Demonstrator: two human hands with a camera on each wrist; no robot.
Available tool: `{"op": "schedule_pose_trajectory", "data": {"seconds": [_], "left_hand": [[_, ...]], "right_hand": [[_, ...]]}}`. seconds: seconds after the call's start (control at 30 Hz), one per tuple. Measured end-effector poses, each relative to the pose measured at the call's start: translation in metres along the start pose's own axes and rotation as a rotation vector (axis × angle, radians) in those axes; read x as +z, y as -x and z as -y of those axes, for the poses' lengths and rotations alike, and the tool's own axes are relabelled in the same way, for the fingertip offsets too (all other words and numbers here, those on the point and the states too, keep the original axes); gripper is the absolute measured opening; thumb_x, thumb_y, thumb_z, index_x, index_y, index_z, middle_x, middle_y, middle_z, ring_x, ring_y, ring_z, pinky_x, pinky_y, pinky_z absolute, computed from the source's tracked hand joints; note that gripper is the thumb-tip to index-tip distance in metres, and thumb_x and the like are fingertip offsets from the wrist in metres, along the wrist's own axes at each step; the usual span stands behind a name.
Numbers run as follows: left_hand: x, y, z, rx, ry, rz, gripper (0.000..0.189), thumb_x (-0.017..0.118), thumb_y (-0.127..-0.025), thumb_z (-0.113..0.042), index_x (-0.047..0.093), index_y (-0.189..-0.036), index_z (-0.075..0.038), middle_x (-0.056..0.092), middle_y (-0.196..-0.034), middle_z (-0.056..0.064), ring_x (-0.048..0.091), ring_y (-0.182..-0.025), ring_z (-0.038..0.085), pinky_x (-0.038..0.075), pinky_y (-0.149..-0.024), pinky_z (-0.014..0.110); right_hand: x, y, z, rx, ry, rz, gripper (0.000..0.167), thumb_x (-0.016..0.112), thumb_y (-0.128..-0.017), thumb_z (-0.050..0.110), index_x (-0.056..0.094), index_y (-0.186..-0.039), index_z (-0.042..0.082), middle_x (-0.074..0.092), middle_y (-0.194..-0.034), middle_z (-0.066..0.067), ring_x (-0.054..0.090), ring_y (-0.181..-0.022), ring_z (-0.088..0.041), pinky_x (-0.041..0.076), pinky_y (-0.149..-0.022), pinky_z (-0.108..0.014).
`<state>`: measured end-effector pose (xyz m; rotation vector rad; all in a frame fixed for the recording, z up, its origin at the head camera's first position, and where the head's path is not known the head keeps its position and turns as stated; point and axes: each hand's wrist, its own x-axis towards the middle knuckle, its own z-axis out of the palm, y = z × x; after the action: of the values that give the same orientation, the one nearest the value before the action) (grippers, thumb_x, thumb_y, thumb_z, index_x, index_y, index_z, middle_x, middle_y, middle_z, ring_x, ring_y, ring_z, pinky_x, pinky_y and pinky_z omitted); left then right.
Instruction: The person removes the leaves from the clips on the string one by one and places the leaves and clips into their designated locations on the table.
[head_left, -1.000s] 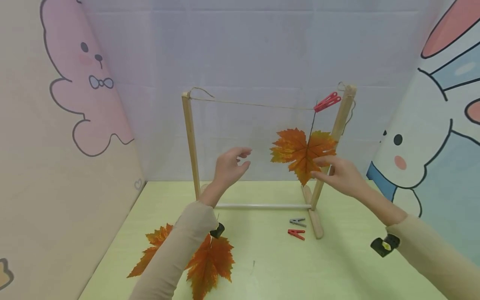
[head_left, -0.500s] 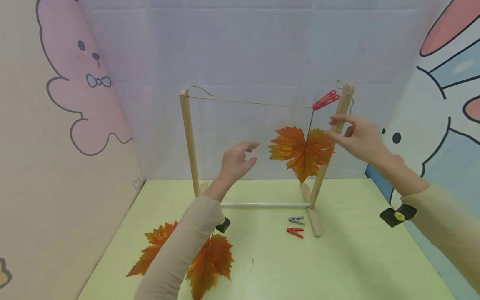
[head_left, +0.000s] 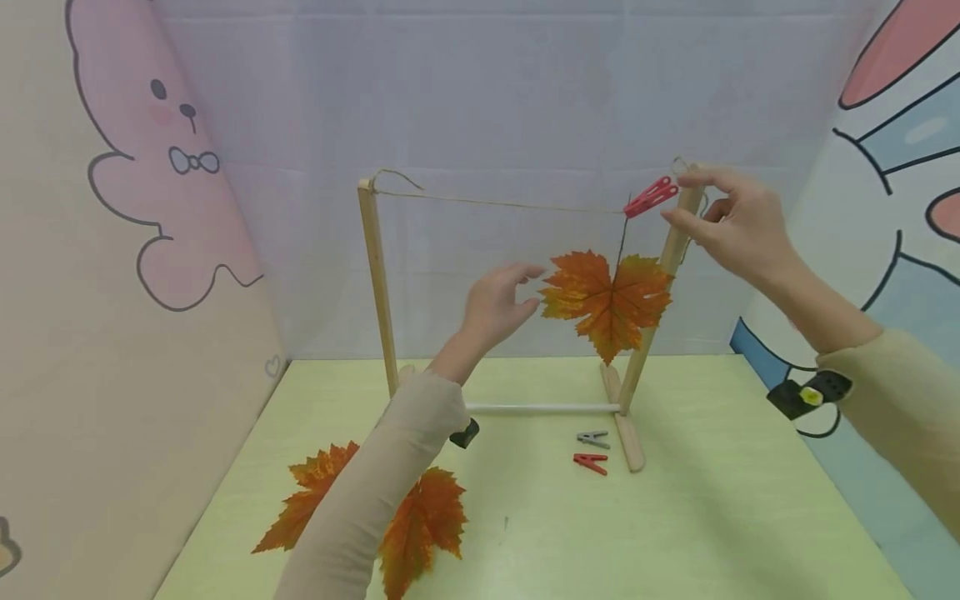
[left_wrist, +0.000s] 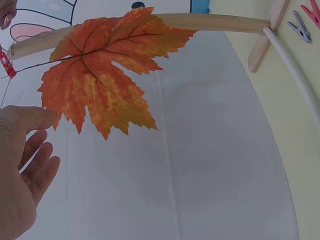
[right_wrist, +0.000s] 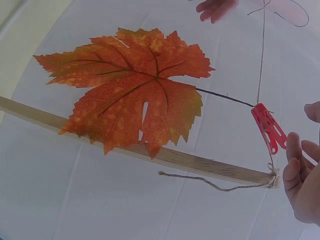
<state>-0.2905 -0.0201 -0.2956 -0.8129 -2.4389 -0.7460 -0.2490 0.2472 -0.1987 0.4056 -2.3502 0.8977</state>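
At ten o'clock a pink bear drawing (head_left: 168,158) marks the wall. Between seven and eight, one leaf (head_left: 322,472) lies on the table (head_left: 540,558), partly hidden by the left sleeve (head_left: 367,500). The left post (head_left: 377,283) stands at nine, and the string (head_left: 495,202) runs from its top. Between six and seven lies a second leaf (head_left: 431,517). Near the centre, the left hand (head_left: 491,307) grasps nothing, fingers loosely bent, close to the hung leaf (head_left: 611,304); I cannot tell whether they touch. Between four and five, a grey peg (head_left: 592,438) and a red peg (head_left: 591,462) lie apart. At three, the hung leaf dangles by its stem from the pink peg (head_left: 651,197), which clips the string at two. Just right of that peg, the right hand (head_left: 738,221) is released, thumb and fingers parted, before the right post (head_left: 651,337).
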Motion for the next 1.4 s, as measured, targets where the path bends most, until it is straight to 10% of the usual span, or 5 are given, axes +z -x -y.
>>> {"op": "schedule_pose_trajectory", "data": {"seconds": [0.87,1.4], "left_hand": [[0.015,-0.044,-0.048,-0.037,0.045,0.162,0.046,0.067,-0.083,-0.019,0.053,-0.127,-0.016,0.053,-0.127,-0.003,0.048,-0.115,0.013,0.041,-0.091,0.023],[0.03,-0.06,-0.073,-0.143,0.191,0.2,0.063,0.068,-0.082,-0.023,0.04,-0.137,-0.016,0.049,-0.13,-0.003,0.052,-0.102,0.009,0.044,-0.078,0.017]], "right_hand": [[0.004,-0.023,-0.012,0.0,0.093,0.129,0.045,0.062,-0.086,0.025,0.053,-0.124,0.002,0.054,-0.102,-0.019,0.043,-0.058,0.0,0.036,-0.047,-0.011],[0.001,-0.025,-0.007,0.021,0.033,0.135,0.047,0.057,-0.089,0.026,0.048,-0.13,0.005,0.05,-0.12,-0.02,0.045,-0.066,0.016,0.039,-0.056,-0.003]]}}
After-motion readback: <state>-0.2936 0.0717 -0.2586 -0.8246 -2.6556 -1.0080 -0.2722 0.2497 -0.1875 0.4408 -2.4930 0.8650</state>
